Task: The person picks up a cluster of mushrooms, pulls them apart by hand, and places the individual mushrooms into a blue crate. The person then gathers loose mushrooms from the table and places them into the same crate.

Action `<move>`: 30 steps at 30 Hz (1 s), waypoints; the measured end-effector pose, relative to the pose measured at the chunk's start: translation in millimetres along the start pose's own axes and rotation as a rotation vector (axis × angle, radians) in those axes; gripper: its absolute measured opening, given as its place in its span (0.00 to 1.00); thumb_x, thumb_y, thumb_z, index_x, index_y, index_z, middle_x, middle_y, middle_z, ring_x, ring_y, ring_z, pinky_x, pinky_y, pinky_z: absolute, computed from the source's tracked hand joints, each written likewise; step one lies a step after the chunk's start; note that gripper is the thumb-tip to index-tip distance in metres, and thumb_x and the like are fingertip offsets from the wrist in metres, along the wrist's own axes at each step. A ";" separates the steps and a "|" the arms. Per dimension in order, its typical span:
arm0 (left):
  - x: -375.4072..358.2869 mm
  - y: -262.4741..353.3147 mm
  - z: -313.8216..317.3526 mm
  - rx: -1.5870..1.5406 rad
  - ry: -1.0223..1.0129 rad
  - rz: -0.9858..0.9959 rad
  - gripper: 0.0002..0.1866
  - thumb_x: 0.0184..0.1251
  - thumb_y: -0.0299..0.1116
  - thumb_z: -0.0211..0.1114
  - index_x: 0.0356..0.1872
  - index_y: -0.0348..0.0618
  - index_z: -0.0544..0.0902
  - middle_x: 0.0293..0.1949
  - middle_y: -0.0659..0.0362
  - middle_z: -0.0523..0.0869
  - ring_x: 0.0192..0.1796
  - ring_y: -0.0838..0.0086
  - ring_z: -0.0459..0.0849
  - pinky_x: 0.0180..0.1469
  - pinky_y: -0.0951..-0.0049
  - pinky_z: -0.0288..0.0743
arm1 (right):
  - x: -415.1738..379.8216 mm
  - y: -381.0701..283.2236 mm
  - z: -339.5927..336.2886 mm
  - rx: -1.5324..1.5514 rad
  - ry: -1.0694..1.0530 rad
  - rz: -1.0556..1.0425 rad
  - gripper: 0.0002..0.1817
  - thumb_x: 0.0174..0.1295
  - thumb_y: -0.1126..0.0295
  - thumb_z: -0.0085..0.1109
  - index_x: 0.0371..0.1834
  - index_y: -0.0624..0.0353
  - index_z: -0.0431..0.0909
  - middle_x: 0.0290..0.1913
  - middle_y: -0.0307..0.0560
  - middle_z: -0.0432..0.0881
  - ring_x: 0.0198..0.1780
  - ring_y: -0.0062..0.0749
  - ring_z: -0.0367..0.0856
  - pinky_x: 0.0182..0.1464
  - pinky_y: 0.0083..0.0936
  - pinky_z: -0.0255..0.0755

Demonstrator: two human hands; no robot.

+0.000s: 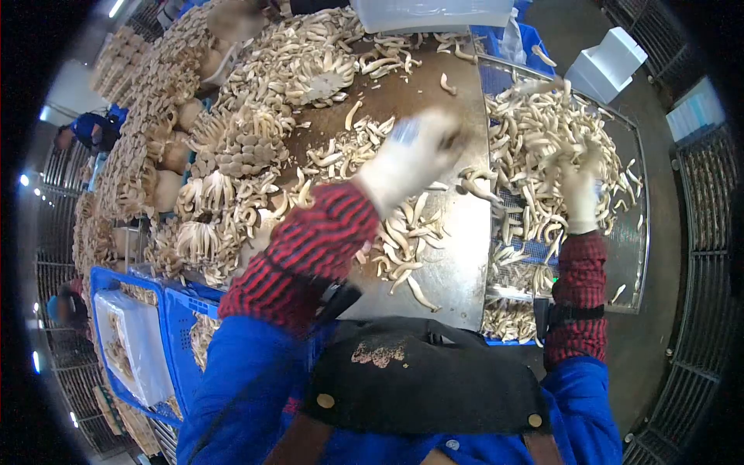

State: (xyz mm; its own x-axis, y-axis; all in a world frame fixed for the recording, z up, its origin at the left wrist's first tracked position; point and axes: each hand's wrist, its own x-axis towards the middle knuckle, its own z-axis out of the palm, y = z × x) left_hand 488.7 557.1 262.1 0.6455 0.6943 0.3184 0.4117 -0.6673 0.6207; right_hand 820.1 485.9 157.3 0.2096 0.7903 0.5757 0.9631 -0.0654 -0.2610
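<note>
My left hand [418, 151], in a white glove, is over the metal table [457, 256] near its right edge. Its fingers are smeared by motion, so I cannot make out their grip. Loose pale mushrooms [407, 240] lie scattered beneath and beside it. My right hand [580, 194], also gloved, reaches into a heap of mushrooms [527, 132] on a mesh-bottomed tray right of the table. Blur hides those fingers too, and whether they hold anything. Clustered mushrooms [248, 147] are piled on the table's left side.
Stacked mushroom clumps [132, 155] line the far left. Blue crates [126, 341] holding white containers stand at lower left. A translucent bin [434, 12] is at the back, with a white box [607, 64] at back right. Racks [709, 186] run along the right, and another person [89, 130] is at left.
</note>
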 end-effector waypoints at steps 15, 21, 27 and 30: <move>-177.8 -72.7 40.8 -1.102 0.355 -0.533 0.09 0.69 0.22 0.55 0.48 0.40 0.77 0.34 0.64 0.78 0.32 0.82 0.77 0.36 0.82 0.75 | -54.4 -144.2 59.9 1.043 -0.583 0.358 0.22 0.58 0.80 0.54 0.58 0.66 0.71 0.45 0.50 0.82 0.41 0.29 0.81 0.43 0.20 0.75; -167.7 -48.8 36.9 -1.382 0.100 -0.822 0.16 0.66 0.18 0.57 0.54 0.37 0.75 0.42 0.62 0.83 0.36 0.85 0.79 0.37 0.86 0.74 | -59.8 -238.4 16.7 1.606 -0.801 0.325 0.35 0.56 0.88 0.54 0.70 0.63 0.59 0.54 0.47 0.76 0.46 0.23 0.78 0.42 0.12 0.76; -173.8 -47.4 40.3 -0.232 -0.070 -0.494 0.14 0.59 0.24 0.65 0.46 0.31 0.81 0.45 0.57 0.85 0.43 0.70 0.83 0.49 0.73 0.75 | -60.7 -259.5 7.7 1.370 -0.817 0.385 0.36 0.56 0.84 0.60 0.70 0.64 0.59 0.58 0.46 0.75 0.52 0.29 0.78 0.55 0.21 0.74; -170.9 -37.1 38.9 -0.526 -0.021 -0.515 0.15 0.60 0.28 0.66 0.46 0.31 0.82 0.44 0.57 0.86 0.45 0.73 0.81 0.51 0.71 0.74 | -68.9 -247.8 20.7 1.665 -0.806 0.701 0.32 0.60 0.79 0.58 0.69 0.64 0.61 0.57 0.45 0.76 0.51 0.29 0.78 0.55 0.22 0.73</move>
State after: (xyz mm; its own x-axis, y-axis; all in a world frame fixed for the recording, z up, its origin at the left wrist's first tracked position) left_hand 388.2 452.7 156.8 0.4684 0.8758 -0.1169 0.3061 -0.0367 0.9513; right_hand 563.5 460.3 166.2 -0.1565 0.9603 -0.2309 -0.4231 -0.2764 -0.8629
